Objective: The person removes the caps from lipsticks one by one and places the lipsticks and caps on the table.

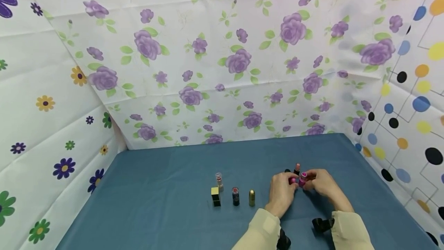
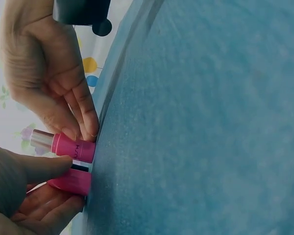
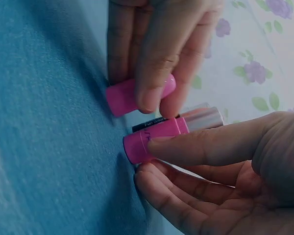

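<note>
Left hand (image 1: 281, 191): thumb and fingers pinch a glossy pink, round-topped plastic cap (image 3: 121, 99). Right hand (image 1: 323, 183): thumb and fingers pinch a pink cylindrical lipstick tube (image 3: 159, 131), beside the left fingertips; side grips presumably keep its silver collar uncovered.

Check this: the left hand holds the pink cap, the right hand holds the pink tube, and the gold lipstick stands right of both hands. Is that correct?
Not quite: the left hand holds the pink cap and the right hand the pink tube, but the gold lipstick stands left of both hands, as the head view shows.
</note>
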The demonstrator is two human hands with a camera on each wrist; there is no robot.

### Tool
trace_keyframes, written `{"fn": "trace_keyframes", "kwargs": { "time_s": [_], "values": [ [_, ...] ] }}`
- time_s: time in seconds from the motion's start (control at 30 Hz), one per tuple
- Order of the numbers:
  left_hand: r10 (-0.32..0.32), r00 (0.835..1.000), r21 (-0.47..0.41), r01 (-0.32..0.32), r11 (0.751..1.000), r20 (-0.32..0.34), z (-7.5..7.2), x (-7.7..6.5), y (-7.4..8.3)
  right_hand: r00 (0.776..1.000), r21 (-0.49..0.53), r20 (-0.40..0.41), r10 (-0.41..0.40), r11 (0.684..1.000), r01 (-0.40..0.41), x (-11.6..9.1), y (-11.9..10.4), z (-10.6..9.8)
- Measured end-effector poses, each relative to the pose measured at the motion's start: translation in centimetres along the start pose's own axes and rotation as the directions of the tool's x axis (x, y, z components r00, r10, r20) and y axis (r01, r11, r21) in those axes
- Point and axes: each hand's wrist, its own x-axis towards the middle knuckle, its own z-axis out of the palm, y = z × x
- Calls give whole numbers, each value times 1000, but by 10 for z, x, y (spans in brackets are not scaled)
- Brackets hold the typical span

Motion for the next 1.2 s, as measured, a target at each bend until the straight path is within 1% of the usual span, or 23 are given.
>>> {"fn": "trace_keyframes", "kwargs": {
  "time_s": [0.17,0.33,0.43,0.53,0.57,0.63,0.73,0.83,0.93,1.0,1.1,1.2],
  "values": [
    [-2,1000,14,2,1000,5,-2,-1,1,999,14,34,-6,1000,5,1,3,-2],
    [1,1000,15,-1,1000,9,-6,-2,6,995,82,101,-12,997,4,0,6,-10],
    [37,999,15,-37,999,-10,-10,0,10,993,107,121,-13,994,0,-2,4,-16],
    [79,996,3,-79,997,-35,-17,1,16,993,112,118,-29,994,16,-5,-1,-24],
    [94,995,1,-94,996,-44,-20,1,18,993,110,114,-38,994,26,-6,-3,-26],
    [102,994,-14,-103,995,-45,-25,0,23,994,101,95,-55,994,46,-8,-7,-30],
    [107,994,-46,-108,993,-34,-33,-2,29,996,93,29,-85,992,82,-13,-14,-33],
    [104,995,-125,-104,987,-2,-42,-3,32,991,96,-54,-123,987,127,-17,-20,-34],
    [113,993,-222,-103,970,33,-52,-2,33,981,115,-106,-164,978,176,-19,-23,-35],
    [121,991,-277,-102,956,55,-58,0,34,974,132,-127,-188,970,204,-19,-25,-35],
    [133,988,-323,-99,941,84,-71,1,35,964,151,-143,-222,958,243,-20,-30,-35],
    [132,985,-330,-89,940,111,-85,2,34,959,170,-136,-250,947,271,-22,-37,-33]
  ]
}}
